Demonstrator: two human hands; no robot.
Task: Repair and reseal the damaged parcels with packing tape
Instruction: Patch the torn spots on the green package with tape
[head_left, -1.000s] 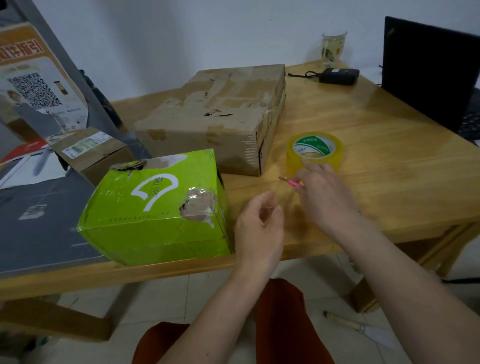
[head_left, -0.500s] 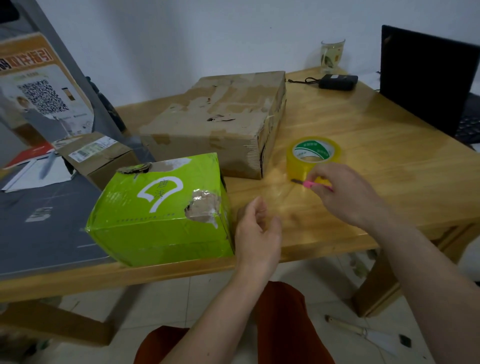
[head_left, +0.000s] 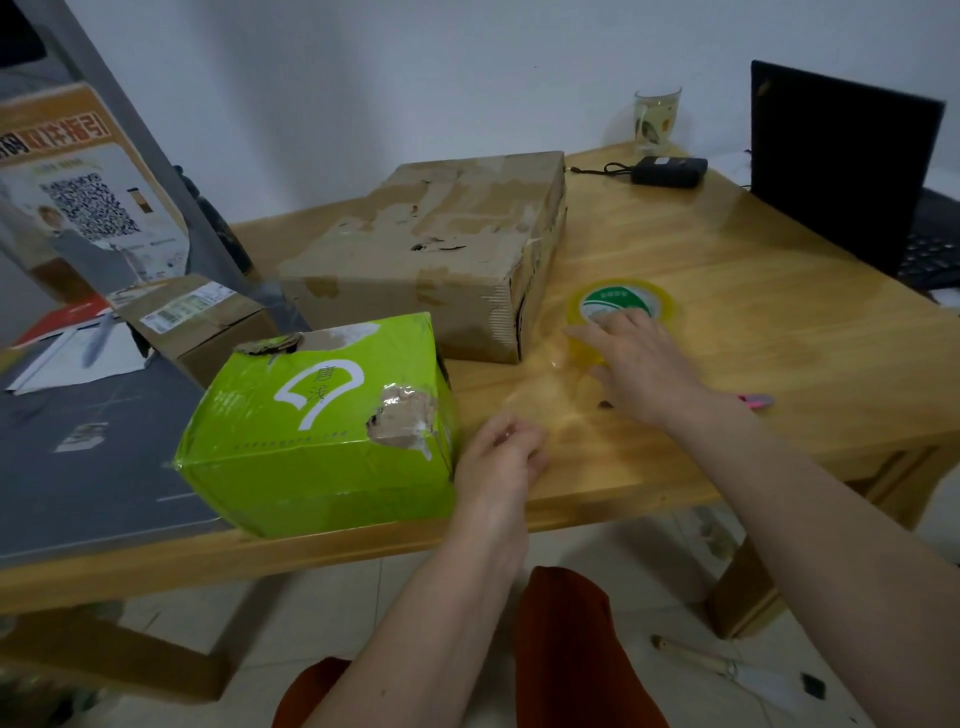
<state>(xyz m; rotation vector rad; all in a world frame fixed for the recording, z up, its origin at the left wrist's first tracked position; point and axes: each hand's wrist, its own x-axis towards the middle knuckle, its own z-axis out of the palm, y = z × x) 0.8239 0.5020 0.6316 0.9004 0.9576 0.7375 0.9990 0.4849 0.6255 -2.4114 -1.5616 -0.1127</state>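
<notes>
Parcels (head_left: 322, 415): three; tape roll (head_left: 623, 306): one

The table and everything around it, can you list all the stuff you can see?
Torn green cardboard box: 1, green, table's near edge.
Worn brown cardboard box: 1, brown, behind the green one.
Small labelled brown box: 1, far left.
Yellow packing tape roll: 1, right of brown box.
Pink cutter: 1, behind right wrist.
Black laptop: 1, far right.
Black adapter: 1, back.
Glass cup: 1, back.
Wooden table: 1, tan.
Left hand: beside green box, pinching clear tape.
Right hand: on the roll.
</notes>
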